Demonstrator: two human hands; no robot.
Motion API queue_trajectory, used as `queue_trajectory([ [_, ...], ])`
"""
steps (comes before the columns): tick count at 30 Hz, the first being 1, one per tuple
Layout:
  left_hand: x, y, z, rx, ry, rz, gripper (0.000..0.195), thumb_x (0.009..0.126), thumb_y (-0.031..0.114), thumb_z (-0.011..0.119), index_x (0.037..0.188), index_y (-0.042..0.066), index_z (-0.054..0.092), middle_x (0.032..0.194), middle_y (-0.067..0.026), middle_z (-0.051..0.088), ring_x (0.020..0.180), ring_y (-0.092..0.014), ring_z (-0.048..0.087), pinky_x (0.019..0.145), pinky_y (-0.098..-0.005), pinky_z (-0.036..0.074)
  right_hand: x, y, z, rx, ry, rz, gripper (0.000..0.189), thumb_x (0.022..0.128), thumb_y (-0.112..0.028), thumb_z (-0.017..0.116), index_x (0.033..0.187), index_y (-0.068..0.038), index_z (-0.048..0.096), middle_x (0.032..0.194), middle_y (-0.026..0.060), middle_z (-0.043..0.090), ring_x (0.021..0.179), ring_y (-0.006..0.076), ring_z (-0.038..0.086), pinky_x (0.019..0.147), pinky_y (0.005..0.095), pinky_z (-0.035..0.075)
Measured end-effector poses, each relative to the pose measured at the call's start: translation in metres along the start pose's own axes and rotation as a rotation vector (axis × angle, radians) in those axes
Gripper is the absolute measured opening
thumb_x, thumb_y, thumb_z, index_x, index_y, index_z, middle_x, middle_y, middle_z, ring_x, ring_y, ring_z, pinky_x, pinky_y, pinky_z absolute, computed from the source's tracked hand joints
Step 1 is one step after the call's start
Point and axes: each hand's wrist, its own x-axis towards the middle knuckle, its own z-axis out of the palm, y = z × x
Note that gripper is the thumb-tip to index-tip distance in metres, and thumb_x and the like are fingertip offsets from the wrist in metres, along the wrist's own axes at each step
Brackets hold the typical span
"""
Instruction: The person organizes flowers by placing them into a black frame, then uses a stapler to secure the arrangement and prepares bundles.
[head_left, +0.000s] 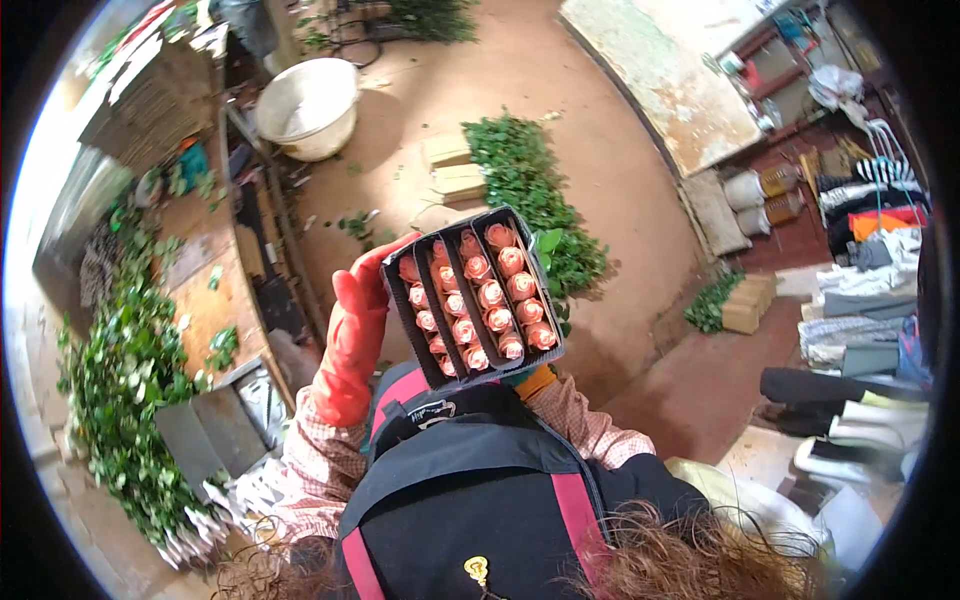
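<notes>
A bunch of pink roses (491, 294) is held up in front of my chest, its blooms facing the camera in rows parted by dark corrugated cardboard (516, 363). My left hand (358, 315), in a red-orange rubber glove, grips the bunch at its left side, the fingers partly hidden behind it. Green leaves (549, 244) show at the bunch's right edge. My right hand (534, 377) is mostly hidden under the lower right of the bunch; only a bit of teal and an orange-yellow cuff show, so its grip cannot be told.
More wrapped bunches with green foliage (525, 172) lie on the floor ahead, another (712, 304) farther right. A white tub (311, 109) stands ahead left. Leafy stems (127, 397) and a wooden table (214, 300) are at left. Folded cloths (862, 300) line the right side.
</notes>
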Motion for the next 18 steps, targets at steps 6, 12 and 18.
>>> queue_trajectory([
  [6,0.076,-0.062,0.065,-0.048,-0.196,-0.181,0.089,0.090,0.075,0.028,0.134,0.000,0.048,0.144,-0.0165,0.046,0.131,-0.025,0.046,0.112,-0.0423,0.032,-0.063,-0.057,0.068,0.270,0.237,-0.163,0.041,0.102,-0.034,0.038,0.126,-0.006,0.055,0.120,0.0084,0.062,0.100,0.0163,0.062,0.087,0.0369,0.052],
  [12,0.123,-0.126,0.080,0.103,-0.409,-0.358,0.071,0.099,0.061,0.032,0.134,0.002,0.052,0.139,-0.0133,0.052,0.129,-0.023,0.046,0.111,-0.0390,0.030,-0.134,-0.144,0.002,0.183,0.297,-0.368,0.040,0.100,-0.032,0.040,0.121,-0.003,0.058,0.117,0.0111,0.064,0.100,0.0203,0.062,0.089,0.0390,0.052],
  [18,0.100,-0.274,-0.047,0.626,-0.431,-0.775,0.040,0.099,0.022,0.057,0.133,0.001,0.053,0.122,-0.0074,0.062,0.115,-0.015,0.055,0.099,-0.0298,0.042,-0.284,-0.209,-0.239,-0.318,0.660,-0.828,0.037,0.098,-0.025,0.044,0.115,0.002,0.062,0.115,0.0152,0.066,0.103,0.0281,0.062,0.093,0.0430,0.050],
])
